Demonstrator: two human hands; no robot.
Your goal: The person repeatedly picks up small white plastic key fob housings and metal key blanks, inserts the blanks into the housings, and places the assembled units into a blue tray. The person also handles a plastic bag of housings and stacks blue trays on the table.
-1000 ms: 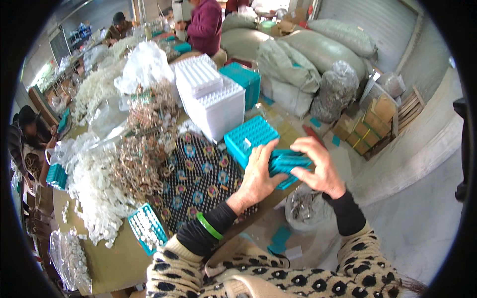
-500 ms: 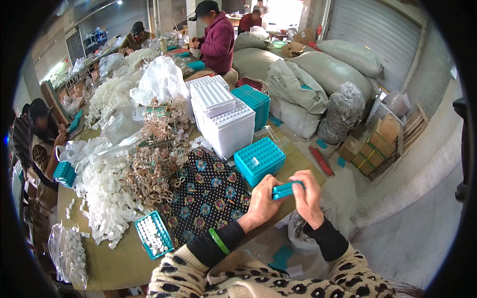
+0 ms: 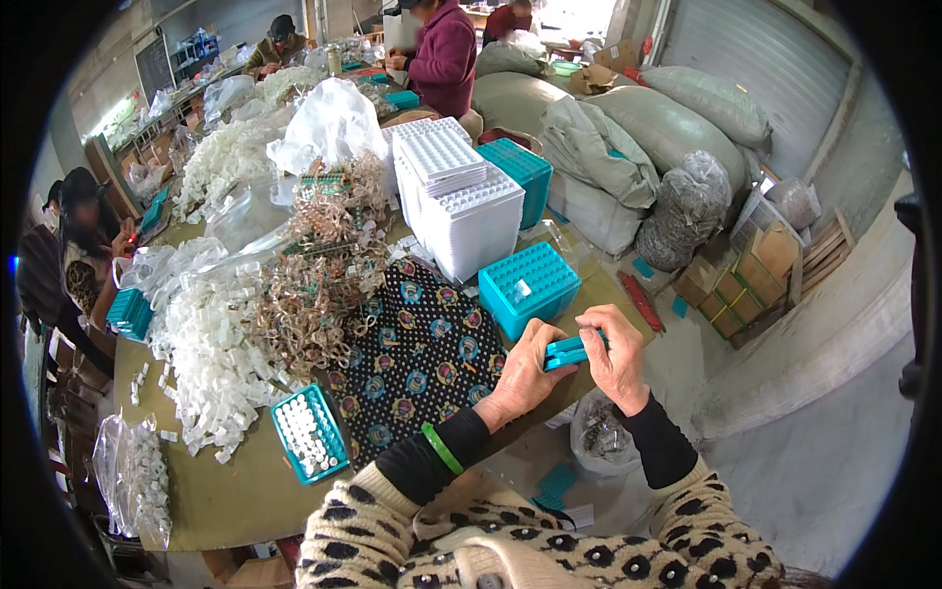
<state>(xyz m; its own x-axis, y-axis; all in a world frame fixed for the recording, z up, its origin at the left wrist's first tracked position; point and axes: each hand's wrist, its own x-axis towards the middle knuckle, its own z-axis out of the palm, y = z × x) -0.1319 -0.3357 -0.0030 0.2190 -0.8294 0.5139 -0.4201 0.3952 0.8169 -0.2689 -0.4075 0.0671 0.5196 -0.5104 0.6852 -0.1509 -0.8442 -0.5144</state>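
Note:
Two small teal plastic trays [image 3: 565,351], laid one against the other, are held past the table's near right edge. My left hand [image 3: 525,375] grips their left end, its fingers curled. The other end is pinched by my right hand [image 3: 616,361], thumb on top. Just beyond my hands stands a stack of teal trays [image 3: 530,294] with rows of round wells and a small clear piece on top. A dark patterned cloth [image 3: 417,339] lies left of my left hand. Farther left, a teal tray [image 3: 335,426] holds many small white round pieces.
Tall stacks of white trays [image 3: 471,231] rise behind the teal stack. Heaps of tangled brownish strips [image 3: 319,285] and white plastic pieces [image 3: 211,353] cover the table's left. Large sacks [image 3: 667,128] fill the floor at right; co-workers sit and stand around the table.
The view has shifted slightly, so the table items appear a little higher and further right. Both hands keep hold of the paired trays, now turned slightly, with a gap showing between them.

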